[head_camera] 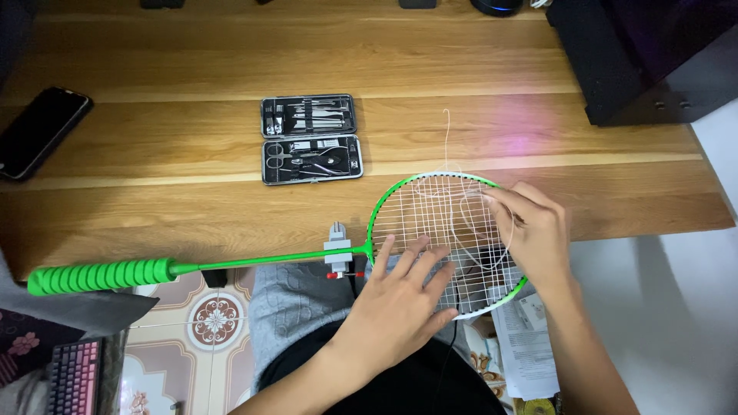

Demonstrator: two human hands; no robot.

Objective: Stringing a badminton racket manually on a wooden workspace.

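Observation:
A green badminton racket [231, 263] lies across the near edge of a wooden table [192, 154], its padded green grip at the left and its strung head [430, 211] at the right. My left hand [400, 296] rests flat on the strings with fingers spread. Over the head's right side, my right hand [534, 230] pinches a loose white string [448, 146] that curls up above the frame. A small grey clamp with red tips [338, 253] sits on the shaft near the throat.
An open black case of metal grooming tools [310, 138] lies in the middle of the table. A black phone [38, 131] is at the left, a dark box [646, 54] at the far right corner. Papers [526, 338] and a keyboard [73, 376] lie below on the floor.

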